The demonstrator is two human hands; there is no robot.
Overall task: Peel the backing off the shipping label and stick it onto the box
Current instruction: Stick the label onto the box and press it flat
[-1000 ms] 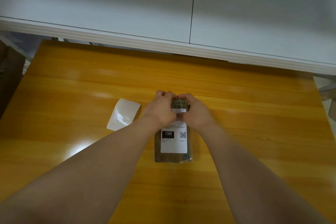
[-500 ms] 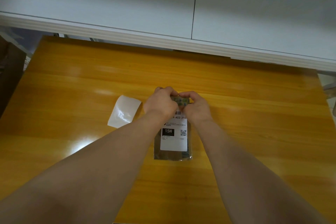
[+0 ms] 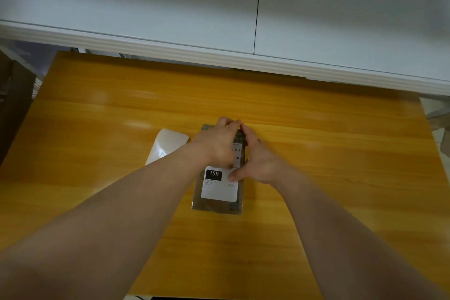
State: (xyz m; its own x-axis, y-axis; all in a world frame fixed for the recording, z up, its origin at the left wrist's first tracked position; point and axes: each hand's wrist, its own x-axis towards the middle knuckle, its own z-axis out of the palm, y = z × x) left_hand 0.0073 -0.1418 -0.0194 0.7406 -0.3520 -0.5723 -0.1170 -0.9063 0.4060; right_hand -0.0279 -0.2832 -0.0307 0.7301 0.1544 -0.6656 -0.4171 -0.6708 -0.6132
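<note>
A flat brown box lies on the wooden table, its long side pointing away from me. The white shipping label, with a black "15H" block, lies flat on its top. My left hand covers the label's far part, fingers curled over the box's far end. My right hand lies along the box's right edge, fingertips meeting the left hand's at the far end and thumb pressing on the label. The label's upper half is mostly hidden by my hands.
The peeled glossy backing sheet lies curled on the table just left of the box, partly under my left forearm. A white wall with a moulded ledge runs behind the table. Dark furniture stands at the left edge.
Both hands slid from pinching the box's far end toward me onto the label. My right thumb now presses near the label's middle. The box and backing sheet stayed in place.
</note>
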